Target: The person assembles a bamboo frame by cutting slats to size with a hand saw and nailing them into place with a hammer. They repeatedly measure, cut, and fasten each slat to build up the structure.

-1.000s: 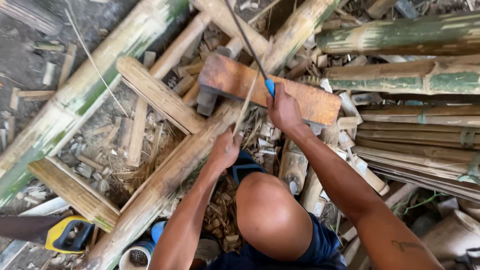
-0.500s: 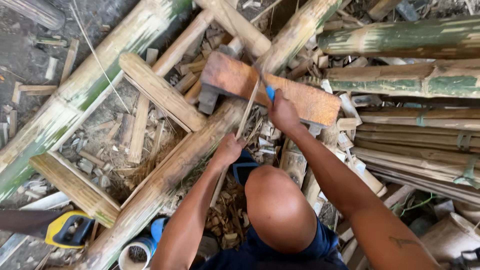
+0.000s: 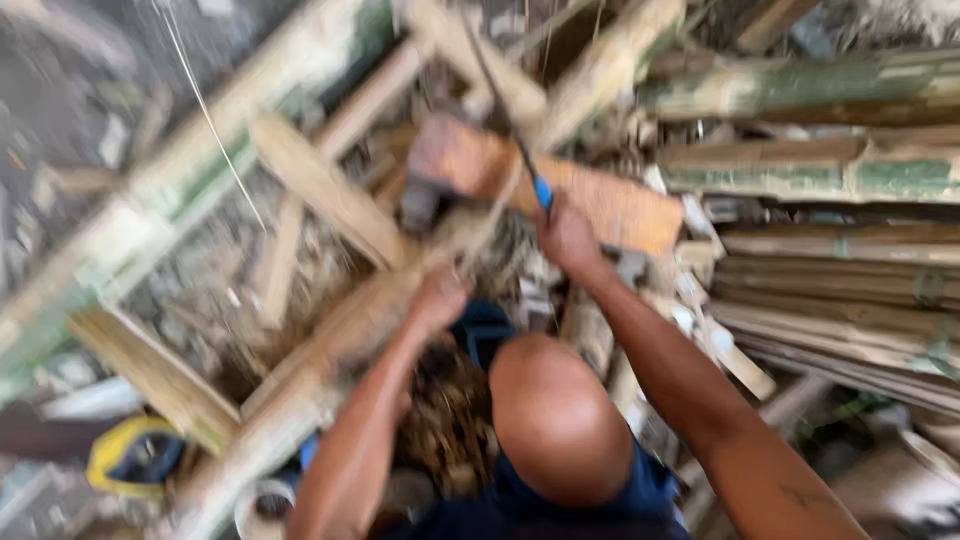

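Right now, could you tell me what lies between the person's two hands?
In the blurred head view, a thin bamboo strip runs up from the left hand, across part of the gap to the right hand on the blue-handled blade; behind it lie bamboo scraps.

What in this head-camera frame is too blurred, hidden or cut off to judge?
- Head view: motion blur smears the blade above the right hand; its edge and contact point are unreadable.
- The thin strip by the left hand dissolves into blur.
- The knee hides the ground beneath.
- The yellow tool is unidentifiable.
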